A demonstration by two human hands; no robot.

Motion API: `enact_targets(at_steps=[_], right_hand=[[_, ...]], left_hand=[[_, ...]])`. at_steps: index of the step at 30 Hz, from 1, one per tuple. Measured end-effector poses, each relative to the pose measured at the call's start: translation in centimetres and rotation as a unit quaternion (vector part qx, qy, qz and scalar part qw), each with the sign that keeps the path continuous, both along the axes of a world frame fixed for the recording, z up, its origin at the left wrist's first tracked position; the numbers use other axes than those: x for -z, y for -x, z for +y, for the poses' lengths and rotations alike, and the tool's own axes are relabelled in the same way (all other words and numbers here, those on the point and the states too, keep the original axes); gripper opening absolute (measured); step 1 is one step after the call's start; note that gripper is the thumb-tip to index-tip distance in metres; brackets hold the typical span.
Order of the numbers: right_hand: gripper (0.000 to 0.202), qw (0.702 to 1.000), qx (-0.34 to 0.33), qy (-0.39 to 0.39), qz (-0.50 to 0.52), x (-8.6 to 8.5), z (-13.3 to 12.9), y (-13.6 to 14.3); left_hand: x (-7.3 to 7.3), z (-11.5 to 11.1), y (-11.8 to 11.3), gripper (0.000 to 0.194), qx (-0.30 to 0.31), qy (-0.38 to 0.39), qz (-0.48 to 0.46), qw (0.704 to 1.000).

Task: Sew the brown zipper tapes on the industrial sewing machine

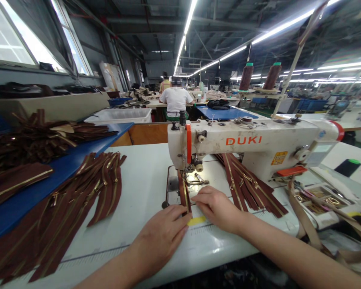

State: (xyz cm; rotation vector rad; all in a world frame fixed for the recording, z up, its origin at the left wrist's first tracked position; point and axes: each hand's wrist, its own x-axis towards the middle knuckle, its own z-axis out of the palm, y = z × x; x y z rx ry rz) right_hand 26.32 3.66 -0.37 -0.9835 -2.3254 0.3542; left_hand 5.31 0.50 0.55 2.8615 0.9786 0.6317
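Note:
A brown zipper [184, 192] with gold teeth lies lengthwise under the presser foot of a white sewing machine [216, 136] lettered DUKI. Its near end is under the fingertips of my left hand [164, 228], which are closed together and pressed on the tape. My right hand [215, 204] is just right of the strip, fingers curled in a pinch at its edge; the thumb is partly hidden. A lamp lights the needle area. To the left, many brown zippers [75, 200] are fanned out on the table, and another bunch of zippers [249, 184] lies under the machine arm.
More brown strips [33, 136] are heaped on a blue surface at left. At right are a parts tray [325, 200] with metal rings, a tan strap [303, 220] and a black thread cone [347, 167]. A person in a white shirt [176, 98] sits ahead.

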Motion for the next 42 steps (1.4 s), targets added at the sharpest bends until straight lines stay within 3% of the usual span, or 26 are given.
enact_targets(at_steps=[6,16,25,32,42], right_hand=[[0.014,0.995,0.036,-0.061,-0.065,0.5,2.2,1.7],[0.013,0.990,0.026,-0.096,-0.104,0.4,1.4,1.8],[0.017,0.977,0.010,-0.134,-0.167,0.3,1.5,1.7],[0.012,0.966,0.000,-0.168,-0.198,0.2,3.4,1.9],[0.014,0.970,0.018,-0.162,-0.182,0.2,4.5,2.1]], left_hand=[[0.2,0.0,0.1,0.030,-0.002,-0.006,0.009,1.000],[1.0,0.2,0.3,0.031,0.000,-0.020,0.002,1.000],[0.7,0.5,0.2,0.029,0.000,-0.031,0.006,0.999],[0.6,1.8,0.0,0.031,-0.004,-0.092,0.034,0.995],[1.0,4.2,-0.3,0.029,-0.036,-0.076,0.043,0.996]])
